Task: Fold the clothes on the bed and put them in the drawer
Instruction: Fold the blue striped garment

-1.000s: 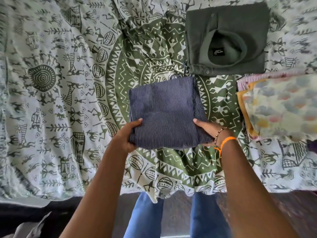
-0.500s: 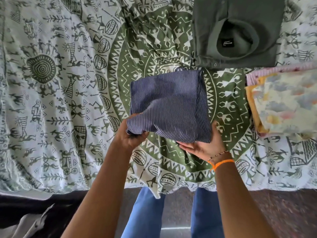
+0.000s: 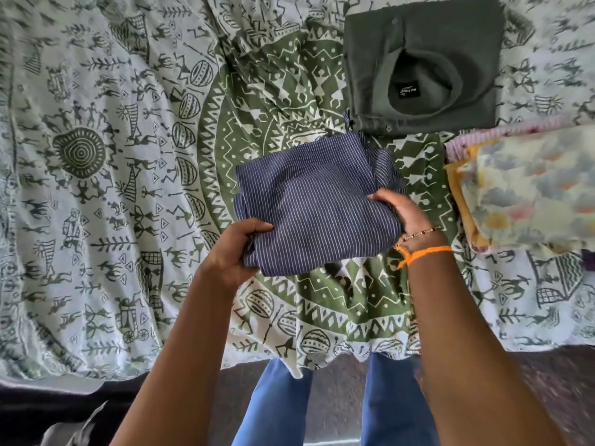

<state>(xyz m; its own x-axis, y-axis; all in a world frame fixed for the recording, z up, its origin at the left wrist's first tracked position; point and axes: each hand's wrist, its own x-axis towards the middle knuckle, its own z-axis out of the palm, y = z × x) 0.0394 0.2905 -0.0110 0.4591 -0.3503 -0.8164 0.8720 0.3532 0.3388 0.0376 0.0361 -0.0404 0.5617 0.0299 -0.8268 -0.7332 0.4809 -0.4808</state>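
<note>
Blue striped folded garment (image 3: 315,201) gripped between both hands, left (image 3: 231,252) and right (image 3: 402,214).

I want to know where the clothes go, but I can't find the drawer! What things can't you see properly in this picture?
- The drawer: not in the head view at all.
- Pastel patterned stack: cut off by the right edge and blurred; what garments it holds cannot be told.
- Label in the grey shirt: too small to read.
- Blue striped garment: its underside is hidden, and the left hand and right hand cover its near corners.
</note>
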